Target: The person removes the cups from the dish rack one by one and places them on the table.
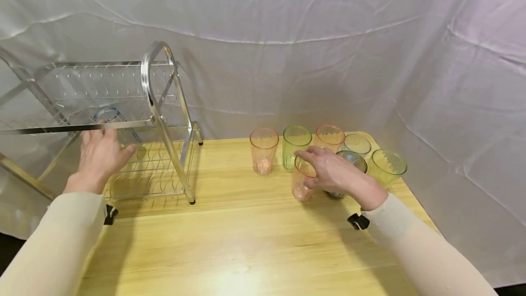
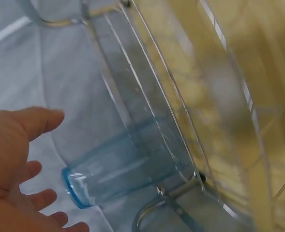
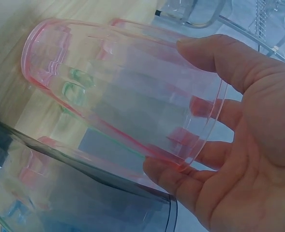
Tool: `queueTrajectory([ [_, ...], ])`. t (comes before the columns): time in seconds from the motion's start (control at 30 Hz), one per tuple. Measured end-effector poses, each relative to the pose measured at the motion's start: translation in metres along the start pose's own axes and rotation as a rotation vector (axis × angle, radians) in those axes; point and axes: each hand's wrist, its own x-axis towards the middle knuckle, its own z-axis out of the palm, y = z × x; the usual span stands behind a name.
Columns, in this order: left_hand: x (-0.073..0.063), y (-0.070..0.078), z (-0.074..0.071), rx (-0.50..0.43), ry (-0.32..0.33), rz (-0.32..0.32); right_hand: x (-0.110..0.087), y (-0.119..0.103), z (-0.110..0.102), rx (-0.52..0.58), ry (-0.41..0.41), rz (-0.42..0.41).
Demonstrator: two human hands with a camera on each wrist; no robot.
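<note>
My left hand [image 1: 98,156] reaches in under the upper tier of a metal dish rack [image 1: 146,79], fingers spread and nothing in its grasp. Close ahead of it, a clear blue tumbler [image 2: 123,166] stands in the rack's lower tier, partly behind the rack's front bar in the head view. In the left wrist view a gap shows between the fingers and the blue rim. On the right, my right hand [image 1: 334,170] holds a pink tumbler [image 3: 118,92] near its rim, thumb on one side and fingers round the other.
Beside the right hand stand another pink tumbler [image 1: 263,152], a green one [image 1: 289,150], a third pink one [image 1: 330,136], a dark grey one [image 1: 356,161], a clear one [image 1: 357,144] and a yellow-green one [image 1: 386,168]. A pale curtain [image 1: 287,58] hangs behind the wooden table [image 1: 230,241].
</note>
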Motion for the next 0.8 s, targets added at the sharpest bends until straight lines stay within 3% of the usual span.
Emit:
queueTrajectory([
  [0.13,0.019,-0.007,-0.004,0.019,-0.054,-0.006,-0.001,0.001,0.0,-0.002,-0.006,0.005],
  [0.3,0.03,-0.016,-0.012,0.059,-0.123,-0.023,0.0,0.0,0.0,0.005,-0.016,0.005],
  [0.53,0.036,-0.022,-0.02,0.078,-0.19,0.016,0.0,-0.001,0.0,0.008,-0.01,0.006],
  [0.7,0.038,-0.023,-0.019,0.079,-0.265,-0.007,0.0,-0.002,0.0,0.01,-0.01,0.014],
  [0.8,0.04,-0.023,-0.018,0.088,-0.276,-0.012,-0.001,-0.003,0.0,0.011,-0.01,0.018],
])
